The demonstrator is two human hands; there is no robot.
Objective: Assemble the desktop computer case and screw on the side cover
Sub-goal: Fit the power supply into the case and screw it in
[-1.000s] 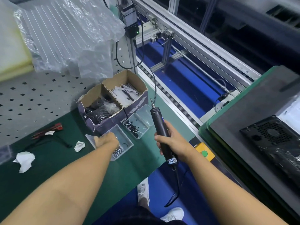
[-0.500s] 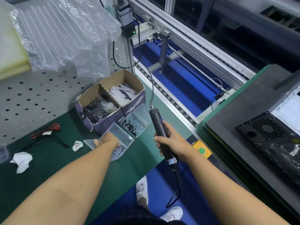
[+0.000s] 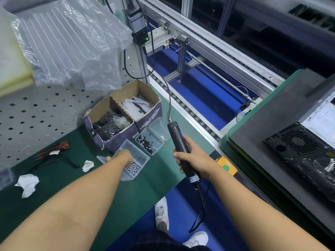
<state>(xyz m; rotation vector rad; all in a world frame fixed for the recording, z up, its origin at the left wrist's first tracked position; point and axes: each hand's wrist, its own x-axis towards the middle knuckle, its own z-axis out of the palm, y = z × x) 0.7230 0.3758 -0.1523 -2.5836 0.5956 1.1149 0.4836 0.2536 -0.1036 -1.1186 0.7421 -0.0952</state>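
My left hand (image 3: pixel 122 156) reaches down into a clear plastic tray (image 3: pixel 140 156) that holds small silver screws (image 3: pixel 133 168). Its fingertips are hidden behind the back of the hand, so I cannot see whether they pinch a screw. My right hand (image 3: pixel 194 158) grips a black electric screwdriver (image 3: pixel 176 139) held over the bench edge, bit end pointing away from me and its cable hanging down. The black computer case (image 3: pixel 299 147) lies at the right on a dark grey pad (image 3: pixel 272 109), well apart from both hands.
A divided cardboard box (image 3: pixel 145 91) with bagged parts stands behind the trays. Beside it are a tray of black screws (image 3: pixel 149 143) and an empty tray (image 3: pixel 160 126). A yellow button box (image 3: pixel 226 167) sits at the bench corner. A red-handled tool (image 3: pixel 54 147) and paper scraps (image 3: pixel 27 183) lie left.
My left hand has stayed in the screw tray and dipped slightly lower among the silver screws. My right hand keeps the screwdriver in about the same place.
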